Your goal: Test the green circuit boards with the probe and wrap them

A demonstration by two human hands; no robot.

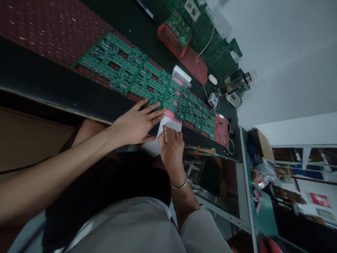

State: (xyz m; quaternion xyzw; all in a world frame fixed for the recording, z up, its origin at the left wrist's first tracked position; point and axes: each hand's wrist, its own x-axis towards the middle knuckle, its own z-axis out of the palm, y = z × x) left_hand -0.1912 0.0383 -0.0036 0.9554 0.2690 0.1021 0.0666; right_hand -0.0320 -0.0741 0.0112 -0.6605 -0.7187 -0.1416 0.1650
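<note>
A row of joined green circuit boards (155, 84) lies on red bubble wrap along the dark bench. My left hand (135, 123) rests palm down with its fingers spread, fingertips at the boards' near edge and on a white sheet (171, 123). A ring is on one of its fingers. Over that sheet, my right hand (171, 144) is closed in a pinch, a bracelet at its wrist. Something small and dark shows at its fingertips, too little to name. Part of the sheet is hidden under both hands and hangs past the bench edge.
Behind the boards lie a white roll (182, 73), a red bubble-wrap bag (173, 38) with more boards and a pen (147, 12). A glass bottle (235, 84), a white mouse (212, 79) and cables stand farther right. Bubble wrap (52, 28) covers the left.
</note>
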